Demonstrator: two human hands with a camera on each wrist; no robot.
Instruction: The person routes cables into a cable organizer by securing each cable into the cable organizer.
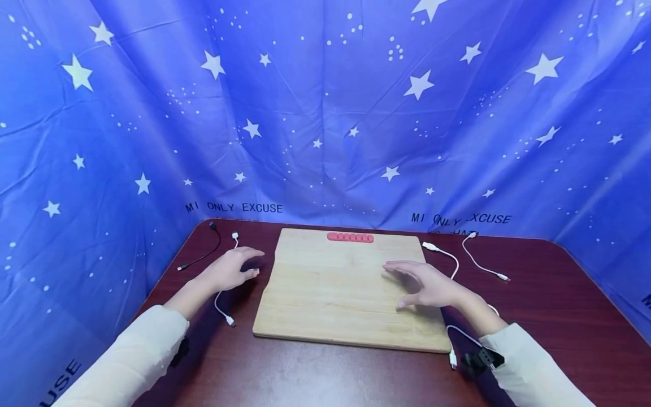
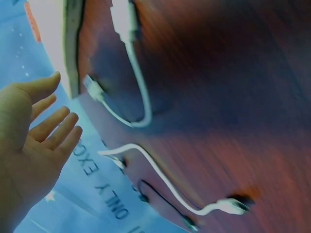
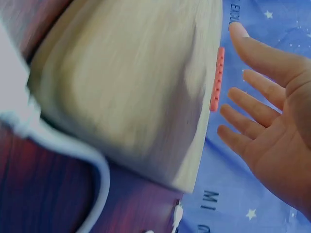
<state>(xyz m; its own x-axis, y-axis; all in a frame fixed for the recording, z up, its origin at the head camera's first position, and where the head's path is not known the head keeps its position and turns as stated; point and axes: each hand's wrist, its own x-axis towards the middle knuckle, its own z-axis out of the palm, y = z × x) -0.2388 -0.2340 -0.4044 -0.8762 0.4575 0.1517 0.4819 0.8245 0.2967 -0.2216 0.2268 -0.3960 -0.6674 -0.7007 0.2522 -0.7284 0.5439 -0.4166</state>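
Note:
My left hand [image 1: 231,270] hovers beside the left edge of a wooden board [image 1: 341,282], fingers and thumb apart, holding nothing. Below it, a short white USB cable [image 1: 220,304] lies on the table, partly hidden by that hand. Over the board's right part is my right hand [image 1: 427,284], its fingers spread and its palm bare in the right wrist view. A red strip with a row of slots [image 1: 350,237] lies along the board's far edge. Another white cable [image 1: 452,261] runs beside the board's right side, partly behind the right arm.
A short black cable [image 1: 216,249] is at the table's far left. To the far right lies a white cable [image 1: 480,264], and a white plug [image 1: 453,359] sits near the board's front right corner. A blue star-printed curtain [image 1: 325,113] closes off the back and sides.

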